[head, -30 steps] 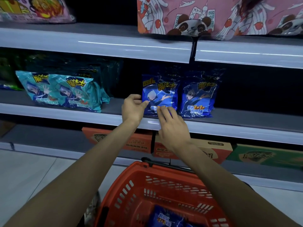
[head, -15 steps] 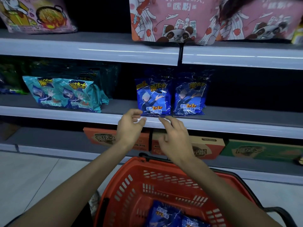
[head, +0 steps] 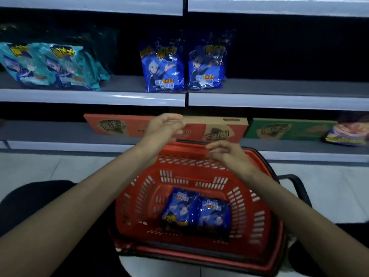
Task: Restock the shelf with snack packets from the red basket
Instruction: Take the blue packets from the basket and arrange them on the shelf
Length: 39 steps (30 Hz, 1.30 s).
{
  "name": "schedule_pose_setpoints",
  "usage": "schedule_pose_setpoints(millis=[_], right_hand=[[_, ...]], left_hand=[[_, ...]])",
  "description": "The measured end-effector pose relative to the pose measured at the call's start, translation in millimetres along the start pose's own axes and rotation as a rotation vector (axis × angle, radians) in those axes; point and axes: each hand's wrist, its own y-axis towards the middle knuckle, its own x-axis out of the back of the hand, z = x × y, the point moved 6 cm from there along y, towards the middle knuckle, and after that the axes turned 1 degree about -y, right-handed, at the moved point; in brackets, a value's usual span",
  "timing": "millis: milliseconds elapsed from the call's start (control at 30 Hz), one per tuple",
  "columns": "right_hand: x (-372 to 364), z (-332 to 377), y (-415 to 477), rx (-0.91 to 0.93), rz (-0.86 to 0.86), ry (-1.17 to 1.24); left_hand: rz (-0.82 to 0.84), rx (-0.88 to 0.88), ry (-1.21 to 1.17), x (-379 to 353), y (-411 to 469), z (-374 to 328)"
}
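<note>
In the red basket, two blue packets lie flat (tops nearest).

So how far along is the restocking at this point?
Partly done. Two blue packets stand upright side by side on the middle shelf. Both hands, left and right, are empty above the red basket. At least two more blue packets lie in it, waiting to be shelved.

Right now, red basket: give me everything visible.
The red basket is a slotted plastic shopping basket with a dark handle folded down at the right. It sits low in front of the shelving. Two blue snack packets lie flat, side by side, on its floor. Both hands hover empty above its far rim, not touching it.
</note>
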Motion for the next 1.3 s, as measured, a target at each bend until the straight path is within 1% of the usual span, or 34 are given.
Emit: schedule_pose_setpoints(millis=[100,200,233,267,333,467,600,700,767,833,900,967,1033,1100,1133,1200,1300], right_hand=[[-18,-59,2,-0.177,0.14,-0.14],[-46,-123,4,-0.359,0.278,-0.427],[-56,-144,3,-0.439,0.322,-0.477],[-67,-162,0,-0.516,0.365,-0.499],[-88,-183,-4,-0.586,0.407,-0.497],[-123,-210,0,-0.643,0.354,-0.509],[-147,-222,6,-0.725,0.257,-0.398],[-151,-226,11,-0.747,0.177,-0.345],[-152,-224,12,-0.766,0.161,-0.306],[-153,-228,10,-0.812,0.164,-0.229],[-151,-230,7,-0.851,0.158,-0.085],[-146,-224,5,-0.861,0.168,0.017],[-136,-213,1,-0.83,0.181,0.081],[-120,-202,-2,-0.771,0.191,0.107],[-109,-196,-2,-0.731,0.197,0.079],[-86,-179,1,-0.595,0.213,-0.115],[-47,-129,1,-0.328,0.24,-0.515]], left_hand=[[0.032,0.022,0.032,-9,-5,5],[0.071,0.064,0.047,-13,-6,13],[0.079,0.076,0.048,-14,-5,16],[0.081,0.091,0.045,-14,-5,18],[0.077,0.118,0.026,-15,-4,21],[0.069,0.156,-0.002,-15,0,23],[0.053,0.168,-0.004,-10,6,25],[0.059,0.178,-0.003,-8,11,26],[0.064,0.18,-0.006,-8,12,25],[0.065,0.179,-0.007,-9,13,24],[0.073,0.173,-0.011,-10,12,22],[0.084,0.162,-0.006,-13,10,21],[0.097,0.149,0.03,-16,8,20],[0.11,0.131,0.088,-19,5,21],[0.116,0.119,0.118,-21,4,22],[0.132,0.091,0.176,-24,1,24],[0.145,0.005,0.298,-28,-1,25]])
